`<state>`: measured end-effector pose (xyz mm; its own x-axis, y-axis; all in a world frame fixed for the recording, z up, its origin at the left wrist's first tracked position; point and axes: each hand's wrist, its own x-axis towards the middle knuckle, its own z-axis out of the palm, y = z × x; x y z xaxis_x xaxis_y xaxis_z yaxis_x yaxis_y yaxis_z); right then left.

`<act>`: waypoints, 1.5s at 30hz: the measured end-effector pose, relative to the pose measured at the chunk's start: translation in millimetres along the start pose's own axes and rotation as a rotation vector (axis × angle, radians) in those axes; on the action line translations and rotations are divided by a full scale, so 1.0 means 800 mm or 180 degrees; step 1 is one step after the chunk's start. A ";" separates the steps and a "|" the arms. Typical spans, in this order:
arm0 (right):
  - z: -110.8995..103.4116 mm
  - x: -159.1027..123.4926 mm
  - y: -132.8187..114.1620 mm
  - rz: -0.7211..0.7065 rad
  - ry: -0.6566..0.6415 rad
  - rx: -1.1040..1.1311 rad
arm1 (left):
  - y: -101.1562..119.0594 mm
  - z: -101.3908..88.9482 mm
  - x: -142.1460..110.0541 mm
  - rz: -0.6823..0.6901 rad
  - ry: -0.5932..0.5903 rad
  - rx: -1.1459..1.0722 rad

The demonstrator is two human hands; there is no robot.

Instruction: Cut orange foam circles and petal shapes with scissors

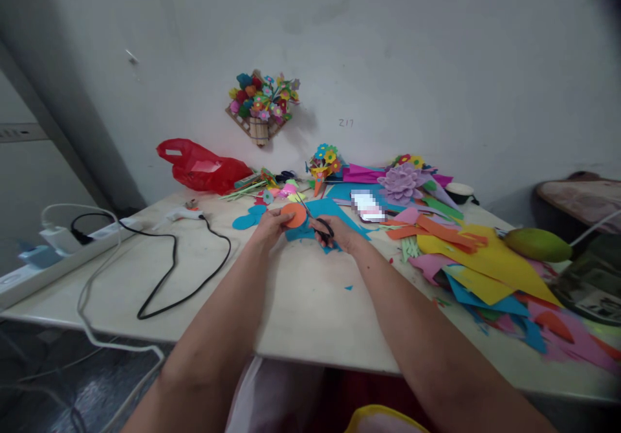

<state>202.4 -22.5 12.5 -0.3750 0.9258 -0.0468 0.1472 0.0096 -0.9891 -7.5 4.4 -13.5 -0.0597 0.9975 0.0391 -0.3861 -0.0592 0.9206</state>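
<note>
My left hand (pixel 270 224) pinches an orange disc (pixel 297 213) that looks like craft foam or paper. Black-handled scissors (pixel 326 228) sit in my right hand (pixel 339 230), fingers in the loops and blades pointing up beside the disc's right edge. Behind and below both hands spreads a blue sheet (pixel 334 209); I cannot tell whether the blades touch it or whether part of it is pinched with the disc. Several cut blue circles (pixel 245 222) lie just left of my left hand. A small blue scrap (pixel 348 288) rests on the table between my forearms.
Coloured sheets and scraps (pixel 466 258), a mango (pixel 537 244) and a phone (pixel 367 206) are at the right. Leftward are a glue gun (pixel 185 213), its black cord (pixel 174 252) and a power strip (pixel 92 242). A red bag (pixel 204 166) and craft flowers (pixel 326 158) stand by the wall.
</note>
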 end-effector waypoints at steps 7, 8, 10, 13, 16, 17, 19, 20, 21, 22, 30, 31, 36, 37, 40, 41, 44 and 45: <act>-0.001 -0.001 -0.001 -0.0005 -0.0030 -0.0069 | 0.002 -0.003 0.000 0.0010 0.0040 -0.0100; -0.001 -0.001 -0.001 0.0002 -0.0039 -0.0064 | 0.003 -0.003 -0.001 0.0003 0.0059 -0.0066; -0.001 -0.001 -0.002 0.0017 -0.0043 -0.0050 | 0.005 -0.004 -0.002 -0.0013 0.0075 -0.0004; -0.002 -0.001 -0.002 0.0073 -0.0044 -0.0048 | 0.008 -0.004 -0.005 -0.0024 0.0052 0.0036; -0.002 0.000 -0.003 0.0128 -0.0055 -0.0061 | 0.010 -0.004 -0.006 -0.0014 0.0044 0.0103; -0.002 0.000 -0.002 0.0129 -0.0057 -0.0064 | 0.011 -0.004 -0.006 -0.0004 0.0040 0.0132; -0.002 0.000 -0.002 0.0117 -0.0054 -0.0062 | 0.011 -0.006 -0.005 0.0014 0.0021 0.0177; -0.002 0.000 -0.001 0.0111 -0.0050 -0.0054 | 0.011 -0.006 -0.005 0.0022 0.0012 0.0190; -0.002 0.001 -0.001 0.0112 -0.0046 -0.0043 | 0.011 -0.007 -0.004 0.0019 0.0010 0.0199; -0.002 0.001 0.000 0.0112 -0.0044 -0.0029 | 0.011 -0.008 -0.004 0.0011 0.0016 0.0206; 0.001 -0.001 -0.001 0.0156 -0.0022 0.0025 | 0.008 -0.014 -0.001 -0.0036 0.0038 0.0167; 0.001 -0.001 -0.001 0.0162 -0.0023 0.0025 | 0.008 -0.014 0.000 -0.0040 0.0029 0.0161; 0.001 0.000 0.000 0.0197 -0.0053 -0.0003 | 0.005 -0.018 0.003 -0.0050 0.0006 0.0138; 0.001 0.000 0.001 0.0191 -0.0056 -0.0008 | 0.005 -0.018 0.004 -0.0049 0.0001 0.0145; 0.002 -0.001 0.001 0.0177 -0.0050 0.0010 | 0.005 -0.019 0.004 -0.0027 0.0003 0.0175; 0.003 -0.001 0.001 0.0186 -0.0045 0.0023 | 0.005 -0.020 0.003 -0.0018 0.0001 0.0184; 0.005 -0.003 -0.001 0.0225 -0.0041 0.0038 | 0.005 -0.020 0.003 -0.0021 -0.0045 0.0226; 0.005 -0.004 -0.001 0.0234 -0.0039 0.0034 | 0.004 -0.020 0.003 -0.0022 -0.0059 0.0241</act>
<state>199.7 -26.9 13.1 -0.3747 0.9192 -0.1212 0.1650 -0.0625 -0.9843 -24.0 6.3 -16.4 -0.0401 0.9984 0.0391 -0.3156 -0.0498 0.9476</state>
